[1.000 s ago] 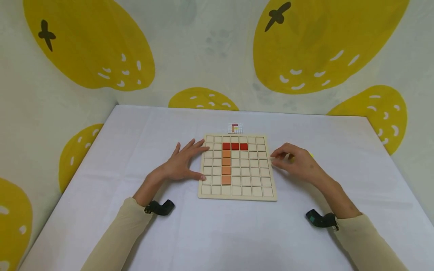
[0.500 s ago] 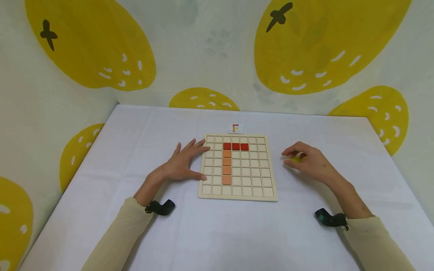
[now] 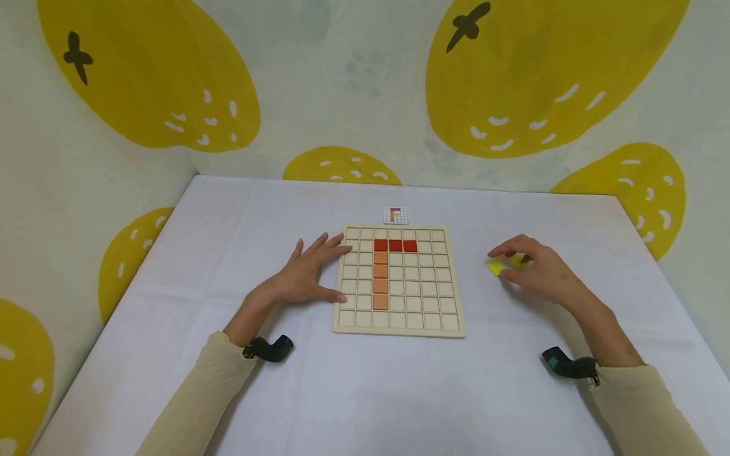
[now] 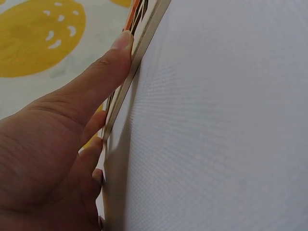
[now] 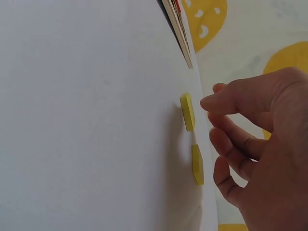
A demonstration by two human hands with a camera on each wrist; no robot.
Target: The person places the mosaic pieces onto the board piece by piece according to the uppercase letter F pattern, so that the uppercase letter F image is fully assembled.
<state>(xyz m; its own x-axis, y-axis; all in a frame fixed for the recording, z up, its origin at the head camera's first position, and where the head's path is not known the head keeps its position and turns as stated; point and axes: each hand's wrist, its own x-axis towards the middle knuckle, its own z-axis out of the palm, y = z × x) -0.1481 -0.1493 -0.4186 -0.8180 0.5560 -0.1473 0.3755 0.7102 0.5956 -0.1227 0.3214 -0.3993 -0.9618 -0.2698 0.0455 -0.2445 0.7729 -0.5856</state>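
Note:
A square wooden grid board point(image 3: 399, 332) lies on the white cloth. Set in its cells are a row of red tiles point(image 3: 395, 246) and, running down from it, a column of orange tiles point(image 3: 380, 286). My left hand point(image 3: 305, 277) rests along the board's left edge, fingers spread and thumb on the rim. To the right of the board, my right hand point(image 3: 542, 273) hovers over two yellow tiles, a nearer one point(image 5: 187, 112) and another point(image 5: 198, 164). Its fingers are loosely bent, with a gap between fingertips and tiles in the right wrist view.
Behind the board lies a small card point(image 3: 395, 215) printed with a coloured grid pattern. The white-covered table point(image 3: 399, 399) ends at a wall painted with yellow fruit point(image 3: 559, 76). Each wrist carries a black camera mount, such as the right mount point(image 3: 570, 366).
My right hand has moved right, away from the board's edge to over the yellow tiles, and one tile now shows more fully. The left hand and the board stay put.

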